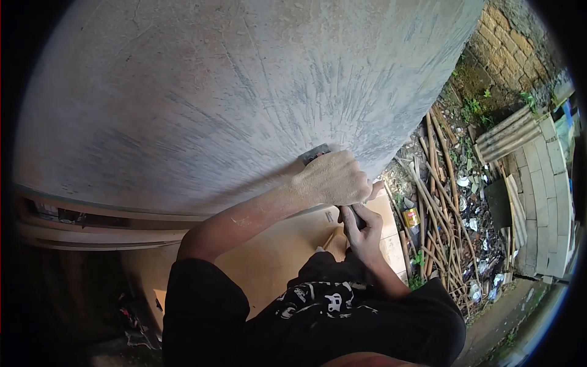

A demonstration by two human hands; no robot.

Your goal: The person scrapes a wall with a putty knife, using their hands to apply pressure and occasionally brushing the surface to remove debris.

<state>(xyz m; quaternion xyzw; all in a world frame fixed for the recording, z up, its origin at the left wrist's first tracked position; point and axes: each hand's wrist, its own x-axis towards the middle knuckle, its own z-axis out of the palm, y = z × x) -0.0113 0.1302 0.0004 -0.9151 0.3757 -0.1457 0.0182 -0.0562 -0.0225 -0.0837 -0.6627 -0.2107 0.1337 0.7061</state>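
My left hand [335, 177], coated in pale dust, is closed near the wall with its knuckles upward. Beside its fingers the dark, flat, rectangular end of a hand tool [315, 153] lies against the wall [257, 92]; its kind is not clear. Just below, my right hand [365, 231] is closed around a dark handle, which seems to belong to the same tool, though the joint between is hidden. Pale coating covers the wall, with grey streaks fanning out from around the tool.
Tan tiled floor [269, 263] lies below the wall. A ledge [110, 229] runs along the left. To the right are bamboo poles [437, 165], scattered rubbish, a yellow-and-red packet [411, 217], corrugated sheets [510, 134] and a brick wall [504, 43].
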